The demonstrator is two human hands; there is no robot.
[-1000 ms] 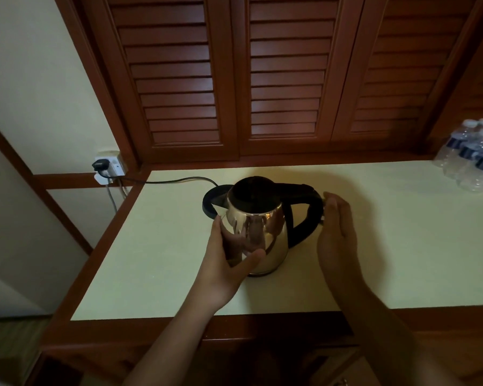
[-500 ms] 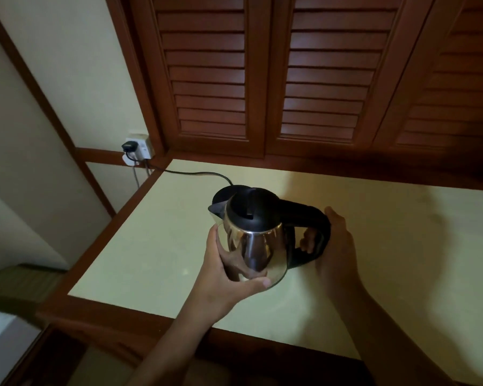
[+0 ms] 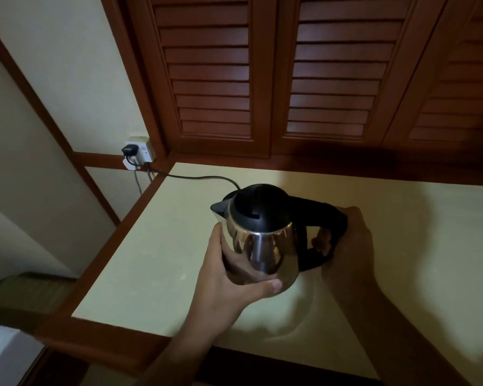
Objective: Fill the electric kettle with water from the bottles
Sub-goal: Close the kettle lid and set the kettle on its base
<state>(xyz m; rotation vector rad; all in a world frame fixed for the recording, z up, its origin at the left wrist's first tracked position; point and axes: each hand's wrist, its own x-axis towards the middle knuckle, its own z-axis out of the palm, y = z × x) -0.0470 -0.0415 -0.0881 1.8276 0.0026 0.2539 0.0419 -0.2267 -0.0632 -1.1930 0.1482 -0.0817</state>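
The electric kettle (image 3: 265, 240), lid shut, sits near the desk's (image 3: 140, 260) near-left part, left hand (image 3: 229, 277) fingers cupping its steel body to steady it while right hand (image 3: 346, 246) fingers wrap the black handle, probably for lifting.

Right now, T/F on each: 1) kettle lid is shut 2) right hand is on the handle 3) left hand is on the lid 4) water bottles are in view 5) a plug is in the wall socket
1) The kettle lid is shut: true.
2) The right hand is on the handle: true.
3) The left hand is on the lid: false, it cups the steel body low down.
4) Water bottles are in view: false, none show on the counter.
5) A plug is in the wall socket: true.
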